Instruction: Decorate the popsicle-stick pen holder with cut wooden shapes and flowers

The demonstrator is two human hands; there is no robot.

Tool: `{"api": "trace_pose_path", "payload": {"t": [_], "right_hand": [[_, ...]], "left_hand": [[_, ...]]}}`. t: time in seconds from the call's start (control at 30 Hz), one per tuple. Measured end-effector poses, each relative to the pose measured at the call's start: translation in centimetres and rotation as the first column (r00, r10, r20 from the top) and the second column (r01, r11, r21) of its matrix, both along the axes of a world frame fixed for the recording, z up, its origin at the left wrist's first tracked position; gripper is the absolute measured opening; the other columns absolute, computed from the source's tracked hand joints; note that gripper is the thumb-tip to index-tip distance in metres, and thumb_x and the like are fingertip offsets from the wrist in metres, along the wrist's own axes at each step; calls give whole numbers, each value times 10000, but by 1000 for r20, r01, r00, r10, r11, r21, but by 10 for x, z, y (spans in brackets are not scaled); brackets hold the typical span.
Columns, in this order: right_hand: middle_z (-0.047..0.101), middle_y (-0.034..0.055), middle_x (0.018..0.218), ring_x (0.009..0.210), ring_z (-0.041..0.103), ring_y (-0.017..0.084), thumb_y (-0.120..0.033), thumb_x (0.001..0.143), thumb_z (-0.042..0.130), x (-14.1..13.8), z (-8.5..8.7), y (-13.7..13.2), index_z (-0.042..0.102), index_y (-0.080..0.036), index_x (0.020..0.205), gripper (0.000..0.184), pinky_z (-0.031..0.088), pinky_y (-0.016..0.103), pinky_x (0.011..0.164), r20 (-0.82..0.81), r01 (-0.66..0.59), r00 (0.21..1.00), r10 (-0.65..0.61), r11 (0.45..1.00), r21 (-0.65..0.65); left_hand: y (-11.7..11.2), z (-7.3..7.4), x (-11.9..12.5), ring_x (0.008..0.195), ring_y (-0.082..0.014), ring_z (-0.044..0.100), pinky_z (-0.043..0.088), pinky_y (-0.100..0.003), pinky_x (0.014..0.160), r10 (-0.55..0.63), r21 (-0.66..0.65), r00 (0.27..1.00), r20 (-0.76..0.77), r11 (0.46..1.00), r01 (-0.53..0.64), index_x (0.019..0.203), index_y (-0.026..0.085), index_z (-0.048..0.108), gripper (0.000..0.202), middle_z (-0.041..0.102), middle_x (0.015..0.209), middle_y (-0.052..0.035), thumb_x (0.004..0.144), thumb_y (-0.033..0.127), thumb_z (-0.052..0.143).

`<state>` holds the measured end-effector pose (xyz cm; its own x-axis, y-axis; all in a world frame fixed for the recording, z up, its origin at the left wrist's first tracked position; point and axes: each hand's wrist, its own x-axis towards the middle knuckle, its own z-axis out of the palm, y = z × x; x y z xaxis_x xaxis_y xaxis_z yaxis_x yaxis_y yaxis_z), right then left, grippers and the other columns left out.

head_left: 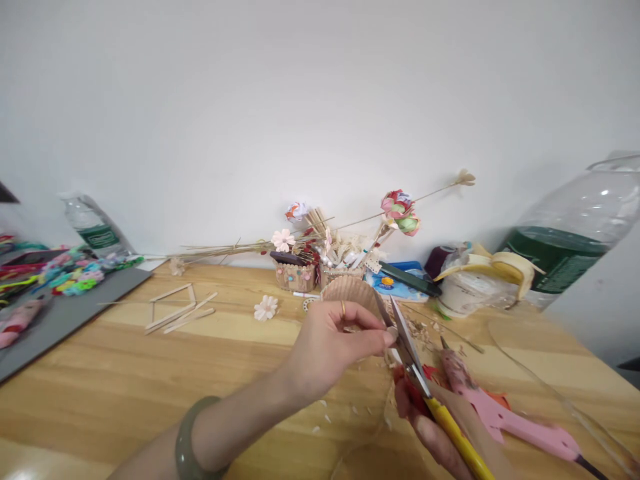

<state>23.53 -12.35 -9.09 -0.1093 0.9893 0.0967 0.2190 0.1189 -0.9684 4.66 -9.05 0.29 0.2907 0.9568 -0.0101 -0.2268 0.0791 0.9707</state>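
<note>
My left hand (333, 347) reaches in from the lower left, fingers pinched together on a small wooden piece (393, 331) held right at the scissor blades. My right hand (430, 427), low at the bottom edge, is closed around the yellow handles of a pair of scissors (413, 357). The blades point up and away, slightly apart at the small piece. A green bangle sits on my left wrist and a ring on one finger. Wood chips (420, 328) lie on the wooden table (200, 373) around the blades.
A pink glue gun (500, 417) lies right of the scissors. Behind my hands stand a brown paper cup (353, 293), small craft baskets with paper flowers (400, 212), popsicle sticks (180, 310), a banana peel on a cup (480, 280), and a big water bottle (570, 240).
</note>
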Motion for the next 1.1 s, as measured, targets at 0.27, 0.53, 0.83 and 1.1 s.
{"api": "trace_pose_path", "payload": {"t": [0.27,0.53,0.83,1.1], "right_hand": [[569,38,611,581,548,200,-703,661,564,2,15,-7,565,-219,663,484,456,317,529,150,-56,987,56,998,-5],[495,7,547,530,470,169,-677,630,616,-4,9,-16,522,-224,584,465,390,289,478,198,6,980,-19,998,66],[446,-4,486,449,378,130,-641,653,611,5,16,-11,519,-228,511,447,341,289,449,284,-1,958,-35,992,125],[344,-35,473,448,287,100,-685,625,595,-6,36,-20,434,-216,506,510,198,269,413,258,-1,966,-7,999,34]], "left_hand": [[2,0,-1,528,-70,510,395,-214,561,-18,17,999,-28,1000,18,609,128,667,210,620,561,11,541,280,796],[2,1,-2,532,-67,516,397,-201,555,-34,17,999,-21,999,34,596,127,668,189,630,565,9,538,254,795],[2,1,-1,552,-69,538,417,-196,569,-55,20,998,-8,998,55,596,124,672,117,640,585,4,576,198,761],[2,-1,-2,542,-59,543,428,-178,549,-66,34,998,24,997,65,587,132,665,129,635,581,13,581,203,772]]}}
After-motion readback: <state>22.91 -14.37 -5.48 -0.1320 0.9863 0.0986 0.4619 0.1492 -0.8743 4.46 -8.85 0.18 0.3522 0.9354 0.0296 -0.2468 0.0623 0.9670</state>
